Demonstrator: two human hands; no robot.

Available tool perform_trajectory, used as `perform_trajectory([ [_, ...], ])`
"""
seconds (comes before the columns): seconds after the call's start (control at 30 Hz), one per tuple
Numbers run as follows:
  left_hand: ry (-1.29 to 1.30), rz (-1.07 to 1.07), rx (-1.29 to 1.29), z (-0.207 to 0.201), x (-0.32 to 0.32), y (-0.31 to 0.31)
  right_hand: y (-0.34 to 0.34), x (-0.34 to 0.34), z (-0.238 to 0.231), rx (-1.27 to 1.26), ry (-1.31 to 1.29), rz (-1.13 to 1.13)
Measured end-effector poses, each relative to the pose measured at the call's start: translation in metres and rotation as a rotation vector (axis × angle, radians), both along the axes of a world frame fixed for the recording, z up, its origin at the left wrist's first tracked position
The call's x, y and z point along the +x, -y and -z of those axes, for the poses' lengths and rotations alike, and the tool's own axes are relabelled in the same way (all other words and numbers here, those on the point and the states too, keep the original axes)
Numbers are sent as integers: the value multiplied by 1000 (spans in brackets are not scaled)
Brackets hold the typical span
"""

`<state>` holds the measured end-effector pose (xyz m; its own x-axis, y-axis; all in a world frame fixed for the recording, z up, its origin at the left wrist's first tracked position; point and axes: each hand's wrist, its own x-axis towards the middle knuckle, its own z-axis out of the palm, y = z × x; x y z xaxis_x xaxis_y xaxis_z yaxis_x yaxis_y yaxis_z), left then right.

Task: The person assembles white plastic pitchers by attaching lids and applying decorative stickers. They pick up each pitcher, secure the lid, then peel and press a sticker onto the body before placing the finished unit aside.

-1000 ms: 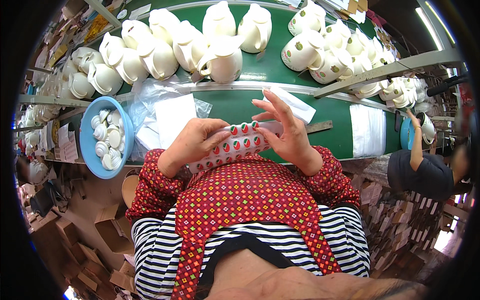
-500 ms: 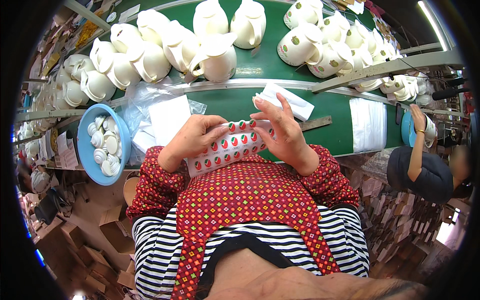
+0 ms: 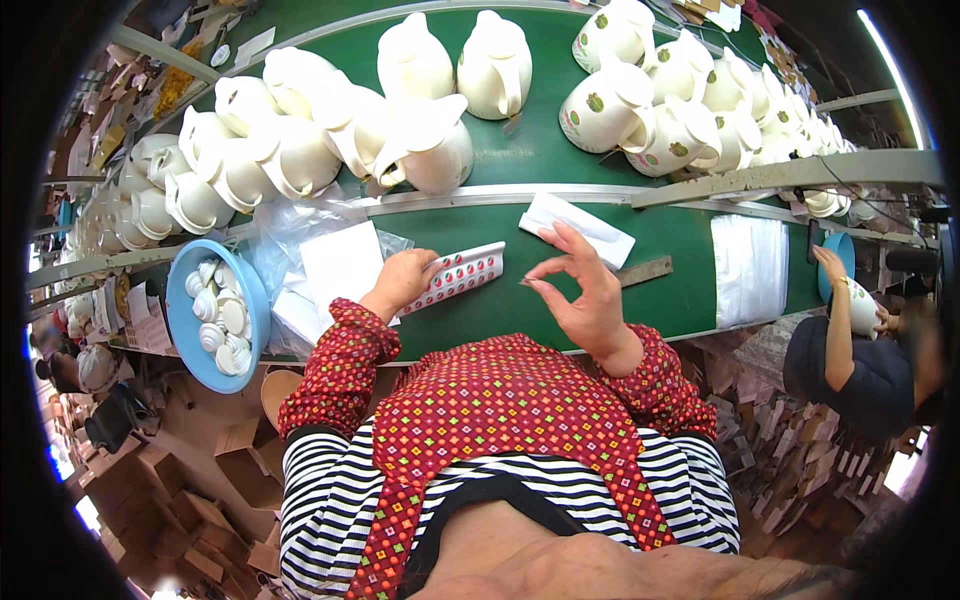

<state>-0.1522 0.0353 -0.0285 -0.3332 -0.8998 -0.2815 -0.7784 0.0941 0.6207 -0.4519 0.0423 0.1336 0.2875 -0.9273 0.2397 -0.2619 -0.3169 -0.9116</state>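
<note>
My left hand (image 3: 402, 283) holds one end of a white sheet of stickers (image 3: 458, 279), printed with rows of small red and green marks. The sheet slants over the green bench, its far edge curling. Thumb and forefinger of my right hand (image 3: 588, 302) meet in a pinch to the right of the sheet, with a tiny sticker (image 3: 526, 282) at their tips; its print is too small to make out. Beyond my hands stand several cream pitchers (image 3: 430, 150) with handles and spouts.
A blue basin (image 3: 262, 318) of white lids stands at the left, beside clear plastic and white paper (image 3: 342, 267). A folded white paper (image 3: 578, 230), a metal ruler (image 3: 646, 271) and white bags (image 3: 748, 270) lie rightward. Patterned pitchers (image 3: 605, 108) stand far right; a co-worker (image 3: 850, 355) handles one.
My right hand has left the sheet and moved right, pinching the small sticker. My left hand has carried the sheet away from my body, over the bench.
</note>
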Motion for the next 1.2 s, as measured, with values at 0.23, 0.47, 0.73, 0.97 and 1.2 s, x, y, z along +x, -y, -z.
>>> perform_trajectory([
  [0.23, -62, 38, -732, -90, -74, 125, 0, -52, 9, 60, -106, 144],
  [0.47, 708, 232, -683, -116, -100, 329, -28, -77, -1, 136, -51, 306],
  [0.73, 343, 196, -604, -86, -112, 360, -70, -106, -2, 165, -93, 483],
  [0.97, 17, 109, -353, -168, -97, 344, -58, -103, -43, 55, 89, 451],
  [1.2, -433, 253, 606, -182, -95, 210, -39, -33, -93, 155, 570, -78],
])
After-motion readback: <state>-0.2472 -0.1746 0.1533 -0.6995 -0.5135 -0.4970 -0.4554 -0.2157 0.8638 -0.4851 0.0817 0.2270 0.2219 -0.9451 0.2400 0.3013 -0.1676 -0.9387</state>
